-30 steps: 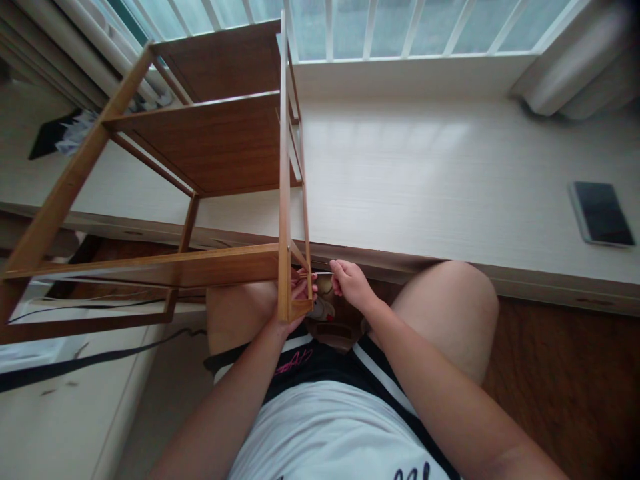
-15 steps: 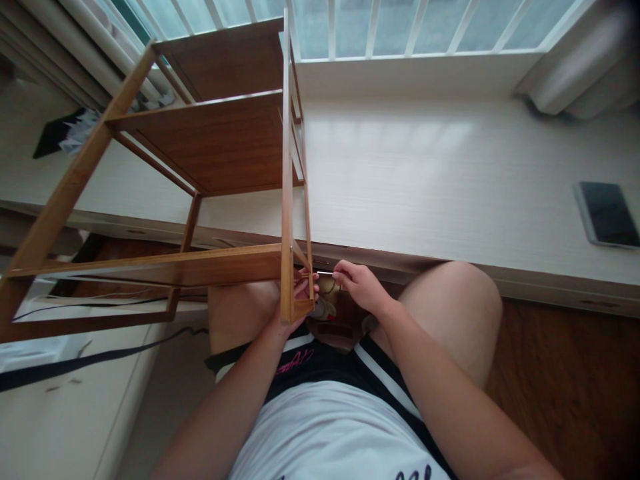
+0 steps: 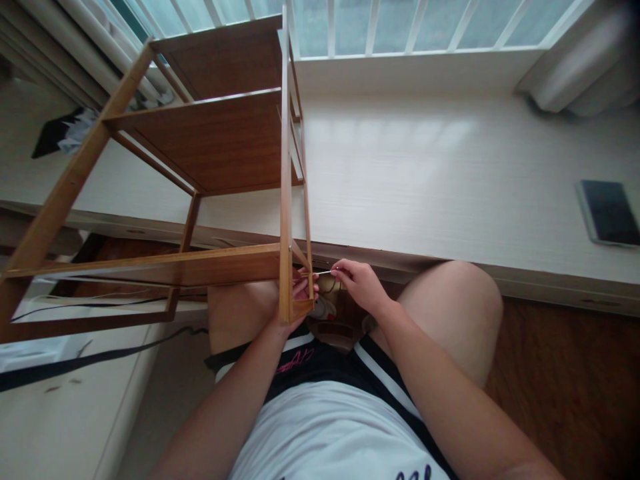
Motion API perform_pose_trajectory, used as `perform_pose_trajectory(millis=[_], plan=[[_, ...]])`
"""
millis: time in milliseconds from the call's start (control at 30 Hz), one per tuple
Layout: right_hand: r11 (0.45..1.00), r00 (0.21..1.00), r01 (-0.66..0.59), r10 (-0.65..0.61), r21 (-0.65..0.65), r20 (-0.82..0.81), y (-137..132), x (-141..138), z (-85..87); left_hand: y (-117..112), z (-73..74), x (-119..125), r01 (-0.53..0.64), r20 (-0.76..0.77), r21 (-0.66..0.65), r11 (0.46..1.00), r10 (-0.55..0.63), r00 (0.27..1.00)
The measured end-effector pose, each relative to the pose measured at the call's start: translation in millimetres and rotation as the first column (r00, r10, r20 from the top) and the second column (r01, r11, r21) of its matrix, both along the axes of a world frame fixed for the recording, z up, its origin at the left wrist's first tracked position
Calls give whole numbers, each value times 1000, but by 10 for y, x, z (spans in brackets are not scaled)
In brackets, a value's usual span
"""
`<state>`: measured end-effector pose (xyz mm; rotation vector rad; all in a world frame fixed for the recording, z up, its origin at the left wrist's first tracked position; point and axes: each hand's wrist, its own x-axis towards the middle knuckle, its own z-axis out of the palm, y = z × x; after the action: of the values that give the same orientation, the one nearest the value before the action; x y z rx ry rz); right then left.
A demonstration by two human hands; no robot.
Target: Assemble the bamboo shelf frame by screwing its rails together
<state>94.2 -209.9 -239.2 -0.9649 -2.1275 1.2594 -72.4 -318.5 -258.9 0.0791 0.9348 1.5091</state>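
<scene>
A brown wooden shelf rack (image 3: 215, 140) lies on its side, part on the pale window ledge (image 3: 425, 180) and part over my lap. My left hand (image 3: 299, 301) is wrapped round the rack's near corner post and holds it steady. My right hand (image 3: 359, 285) pinches a thin metal key (image 3: 325, 272) whose tip meets the post at the corner joint. Both forearms reach in from the bottom of the view.
A dark phone (image 3: 608, 213) lies on the ledge at the far right. White window bars (image 3: 400, 27) run along the top. Slippers (image 3: 327, 313) sit on the wooden floor between my knees. A black cable (image 3: 100, 357) crosses the pale surface at the left.
My right hand has shifted a little to the right and turned slightly on the key. The rack and my left hand have stayed almost still.
</scene>
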Motion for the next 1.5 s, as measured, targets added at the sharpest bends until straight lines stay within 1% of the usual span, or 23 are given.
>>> perform_pose_trajectory(millis=[167, 367, 600, 733, 800, 833, 867, 900, 967, 1033, 1167, 1233, 1500], plan=[[1000, 1000, 16, -16, -17, -13, -17, -14, -16, -5, -19, 3, -4, -4, -5, 1000, 4, 1000], [1000, 1000, 18, -18, 19, -19, -2, -22, -33, -1, -20, 8, -15, -21, -19, 1000, 15, 1000], [995, 997, 46, -41, 85, -62, -5, -25, -58, -10, -35, 3, -9, -17, -8, 1000, 9, 1000], [995, 996, 62, -57, 75, -73, -20, -39, -36, -7, -24, 9, -8, -14, -7, 1000, 8, 1000], [996, 994, 84, -82, 20, -75, -32, -50, -29, -3, -17, 12, -7, -18, -8, 1000, 7, 1000], [995, 993, 94, -97, -33, -73, -39, -56, -30, -2, -15, 12, -7, -19, -9, 1000, 7, 1000], [987, 990, 105, -115, -119, -78, -46, -65, -35, -1, -16, 11, -7, -19, -8, 1000, 7, 1000], [968, 987, 111, -134, -226, -87, -54, -76, -44, 0, -18, 9, -5, -18, -9, 1000, 5, 1000], [895, 980, 101, -166, -435, -114, -65, -105, -72, -1, -27, 3, 1, -16, -12, 1000, -2, 1000], [822, 974, 72, -179, -565, -137, -71, -144, -106, -3, -36, -3, 5, -20, -13, 1000, -5, 1000], [757, 973, 27, -170, -653, -157, -70, -215, -162, -8, -44, -10, 4, -25, -9, 1000, -5, 1000], [736, 970, 21, -178, -676, -164, -74, -232, -174, -9, -44, -10, 4, -22, -10, 1000, -4, 1000], [704, 963, 35, -214, -709, -165, -86, -234, -139, -3, -34, 6, -7, -31, -23, 1000, 6, 999]])
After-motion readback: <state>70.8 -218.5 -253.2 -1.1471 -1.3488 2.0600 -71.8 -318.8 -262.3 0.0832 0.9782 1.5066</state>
